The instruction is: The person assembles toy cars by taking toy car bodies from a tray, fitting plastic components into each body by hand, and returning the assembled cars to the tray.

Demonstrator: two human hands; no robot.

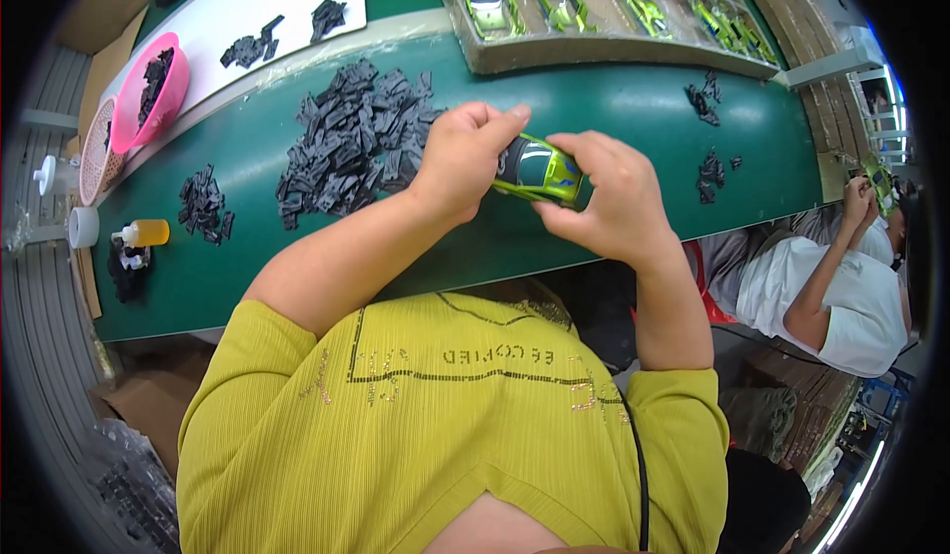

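Note:
Between my two hands, just above the green tabletop, is a green toy car body shell with dark parts at its left end. My left hand is closed on that left end, thumb over the top; its fingertips are partly hidden. My right hand grips the other end between thumb and fingers. Left of the shell, close to my left hand, lies a big heap of small black plastic parts. Whether a black part is pinched against the shell I cannot tell.
A divided cardboard tray of green car shells stands at the back. Smaller black part piles lie left and right. A pink basket and a bottle of yellow liquid are at left. Another person sits at right.

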